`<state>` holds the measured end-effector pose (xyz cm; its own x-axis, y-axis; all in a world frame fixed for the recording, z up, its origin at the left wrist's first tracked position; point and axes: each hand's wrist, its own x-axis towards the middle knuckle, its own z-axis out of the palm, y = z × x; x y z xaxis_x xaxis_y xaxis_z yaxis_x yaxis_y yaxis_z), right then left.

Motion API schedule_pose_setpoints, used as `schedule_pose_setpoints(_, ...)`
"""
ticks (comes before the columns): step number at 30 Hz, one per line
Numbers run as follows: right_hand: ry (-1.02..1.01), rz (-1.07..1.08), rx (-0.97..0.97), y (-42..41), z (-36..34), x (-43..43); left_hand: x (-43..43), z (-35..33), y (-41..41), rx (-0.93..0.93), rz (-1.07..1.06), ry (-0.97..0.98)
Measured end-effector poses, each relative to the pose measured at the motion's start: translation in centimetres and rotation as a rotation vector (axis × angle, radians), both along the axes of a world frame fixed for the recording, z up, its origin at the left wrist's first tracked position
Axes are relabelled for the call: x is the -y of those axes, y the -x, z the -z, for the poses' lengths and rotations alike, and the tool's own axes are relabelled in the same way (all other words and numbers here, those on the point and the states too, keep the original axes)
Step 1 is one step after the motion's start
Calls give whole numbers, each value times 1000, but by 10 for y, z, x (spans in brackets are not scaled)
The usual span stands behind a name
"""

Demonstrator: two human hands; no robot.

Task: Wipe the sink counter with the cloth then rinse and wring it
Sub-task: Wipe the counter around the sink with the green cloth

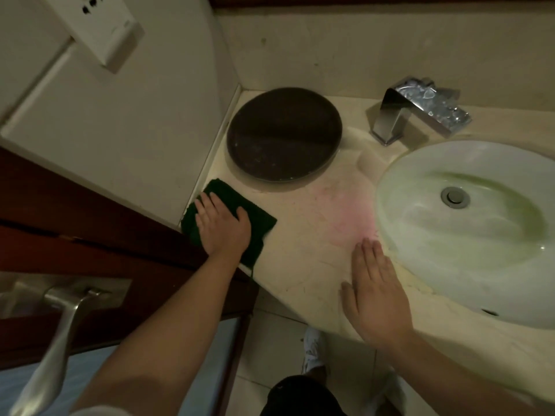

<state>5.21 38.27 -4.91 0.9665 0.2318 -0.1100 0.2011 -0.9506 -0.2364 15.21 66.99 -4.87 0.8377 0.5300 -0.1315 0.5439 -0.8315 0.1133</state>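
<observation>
Two open hands on the counter point(312, 253).
Left hand point(222, 226) flattens the cloth point(223, 187) at nine o'clock; right hand point(375, 292) rests flat; wiping toward twelve may shove the dark tray point(283, 133).

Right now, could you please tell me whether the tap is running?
Off, it seems: no stream falls from the tap into the basin.

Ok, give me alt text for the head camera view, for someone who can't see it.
A person's left hand presses a dark green cloth flat on the beige stone counter, beside a round dark tray; the right hand rests flat near the white oval sink.
</observation>
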Motion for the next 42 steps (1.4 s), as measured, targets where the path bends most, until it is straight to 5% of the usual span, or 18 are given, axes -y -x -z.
schedule_pose_setpoints(5, 51, -6, -45, -2, 3, -4, 0, 1, -34, 31, -60, 27)
schedule_pose_setpoints(14, 67, 16, -77, -3, 3, -5, -16, 3, -68, 50, 184, 1)
schedule_pose_setpoints(24, 65, 10, -107, -2, -4, -8, 32, -4, 22, -34, 554, -24)
schedule_pose_setpoints(32, 67, 13, -79, -3, -4, -5, -13, -3, -24, -32, 282, -23)
schedule_pose_setpoints(42, 62, 4, -90, -2, 0, -5, -28, -2, -93, 16, 299, 20)
